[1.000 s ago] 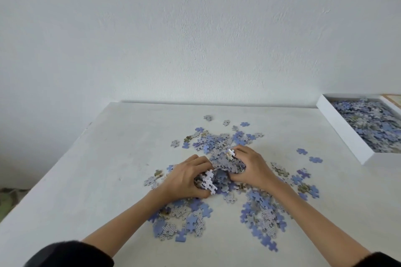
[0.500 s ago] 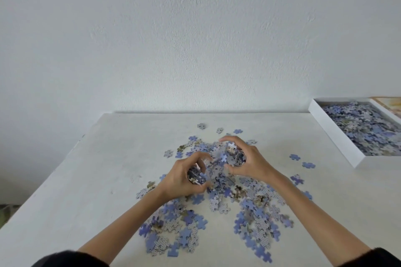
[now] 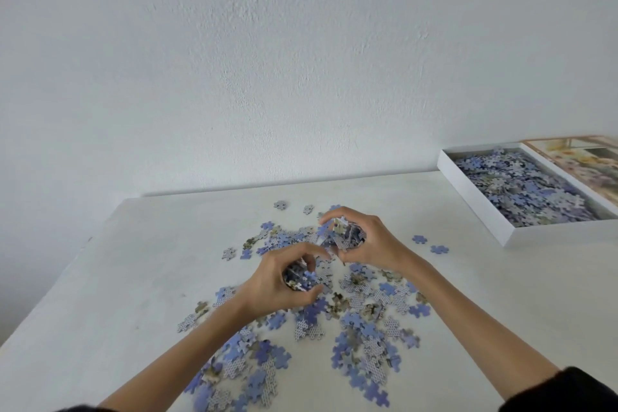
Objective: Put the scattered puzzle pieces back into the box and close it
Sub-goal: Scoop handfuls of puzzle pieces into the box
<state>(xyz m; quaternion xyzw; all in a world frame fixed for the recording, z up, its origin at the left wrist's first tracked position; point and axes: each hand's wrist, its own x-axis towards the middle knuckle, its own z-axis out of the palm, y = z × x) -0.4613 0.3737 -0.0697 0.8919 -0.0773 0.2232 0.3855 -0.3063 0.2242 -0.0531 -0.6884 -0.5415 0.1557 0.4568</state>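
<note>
Puzzle pieces [image 3: 354, 321] lie scattered across the middle of the desk [image 3: 133, 278]. The left grip [image 3: 284, 281] is curled round a handful of them; the right grip [image 3: 364, 241] clamps another handful just beyond. The open box [image 3: 475, 207], part-filled, sits far right.

The box [image 3: 475, 202] and its lid [image 3: 582, 157] run off the right edge, the lid's print is way too blurry to read, and curled fingers [image 3: 301, 249] hide most puzzle pieces [image 3: 347, 234] bunched in the left hand [image 3: 277, 284] and right hand [image 3: 368, 242].
</note>
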